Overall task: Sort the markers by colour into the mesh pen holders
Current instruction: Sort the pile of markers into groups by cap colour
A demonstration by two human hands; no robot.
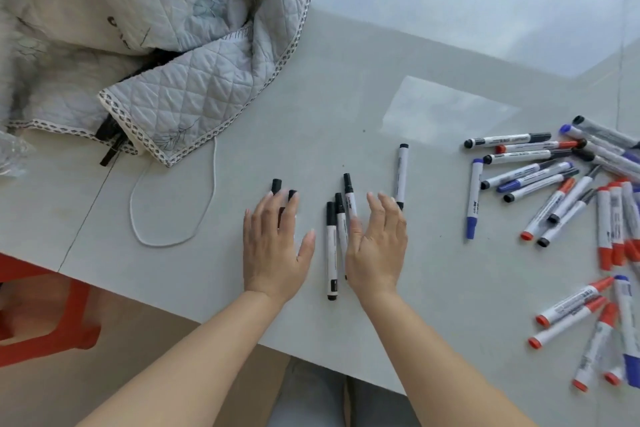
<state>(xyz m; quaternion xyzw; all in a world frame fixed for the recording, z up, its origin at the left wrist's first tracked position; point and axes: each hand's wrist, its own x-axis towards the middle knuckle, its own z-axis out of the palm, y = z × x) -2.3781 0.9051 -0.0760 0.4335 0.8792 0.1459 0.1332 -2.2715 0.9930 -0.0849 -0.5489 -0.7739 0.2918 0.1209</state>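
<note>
Both hands lie flat, fingers spread, holding nothing: left hand covering two black markers, right hand beside three more. The mixed marker pile lies well right on the surface.

A quilted grey blanket lies bunched on the pale table, a white cord looped beside it.

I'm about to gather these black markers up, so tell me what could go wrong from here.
1. Round markers could roll: the black markers lie loose between the left hand and right hand, not far from the table edge.
2. One black marker lies apart beyond the right hand and may be missed.
3. The mixed pile holds more black ones among red and blue. No mesh holder is in view.
</note>
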